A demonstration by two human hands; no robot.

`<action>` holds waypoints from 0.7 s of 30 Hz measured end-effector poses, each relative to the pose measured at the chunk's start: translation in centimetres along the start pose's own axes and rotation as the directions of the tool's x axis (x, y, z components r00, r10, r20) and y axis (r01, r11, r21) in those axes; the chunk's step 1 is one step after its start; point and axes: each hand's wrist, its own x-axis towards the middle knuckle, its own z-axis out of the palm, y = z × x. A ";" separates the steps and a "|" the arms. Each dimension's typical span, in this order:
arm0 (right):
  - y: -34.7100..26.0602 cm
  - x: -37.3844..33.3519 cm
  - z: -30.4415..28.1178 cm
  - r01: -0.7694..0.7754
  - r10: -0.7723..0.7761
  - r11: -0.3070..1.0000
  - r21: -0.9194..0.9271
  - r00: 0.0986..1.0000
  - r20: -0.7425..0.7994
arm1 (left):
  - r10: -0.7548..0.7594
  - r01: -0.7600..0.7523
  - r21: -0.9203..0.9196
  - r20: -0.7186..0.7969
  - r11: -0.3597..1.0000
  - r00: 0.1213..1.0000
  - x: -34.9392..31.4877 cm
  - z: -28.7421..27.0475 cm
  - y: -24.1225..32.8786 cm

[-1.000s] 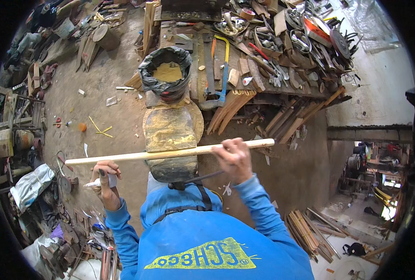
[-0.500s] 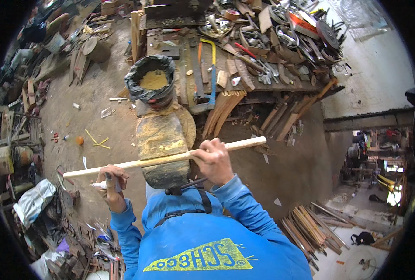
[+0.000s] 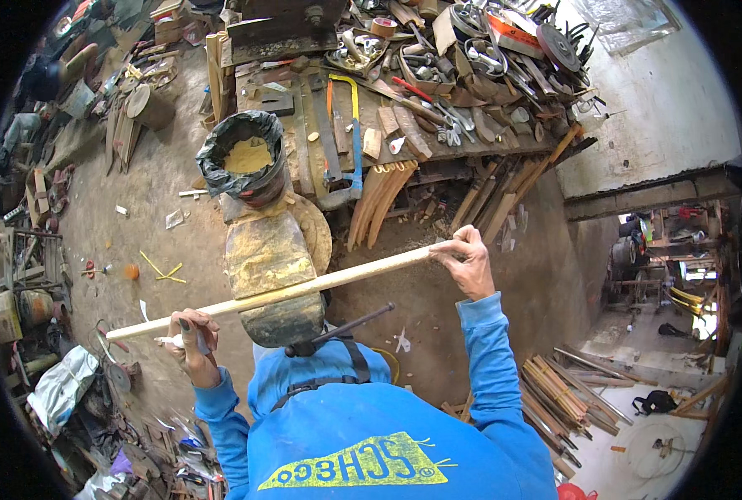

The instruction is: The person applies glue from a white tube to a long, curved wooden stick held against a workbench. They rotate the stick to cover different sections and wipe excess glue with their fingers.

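Observation:
A long pale wooden stick [image 3: 338,279] stretches across in front of me, its right end higher in the view than its left. My left hand [image 3: 196,340] is closed round it near the left end, and something small and white shows between the fingers. At the opposite end, my right hand [image 3: 469,265] pinches the tip between thumb and fingers. The stick's middle passes over a dark, rounded block [image 3: 281,320] coated with yellowish dust; whether it touches the block I cannot tell. Just beyond stands a bucket [image 3: 263,193] lined with a black bag, with sawdust [image 3: 248,156] inside.
A cluttered workbench [image 3: 471,150] ahead carries a yellow-and-blue hacksaw [image 3: 355,125], wood offcuts and tools. Curved wooden pieces [image 3: 379,204] lean against its front. Bundled wood strips [image 3: 559,392] lie at the lower right. A white sack [image 3: 62,383] sits among clutter on the left.
My right hand has slid outward along the stick to its right end. My left hand keeps its hold near the left end. The whole view has shifted slightly.

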 end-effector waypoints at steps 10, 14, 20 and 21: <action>-7.2 -5.0 7.8 0.466 -0.423 0.790 -0.399 0.885 0.196 | -0.036 0.039 0.017 -0.154 0.999 0.987 -0.5 -0.5 -0.4; -4.0 -6.5 9.5 0.189 -0.206 0.822 -0.537 0.978 0.030 | -0.061 0.061 -0.003 -0.119 0.998 0.991 -0.9 -0.5 -0.6; -0.5 -1.8 0.2 -0.065 -0.110 0.919 -0.390 0.905 -0.410 | -0.078 0.080 0.007 -0.128 0.997 0.989 -1.6 -2.2 -1.8; -1.6 -0.8 -0.8 -0.044 -0.161 0.912 -0.407 0.876 -0.456 | -0.066 0.071 0.030 -0.143 0.997 0.988 -1.8 -2.5 -2.0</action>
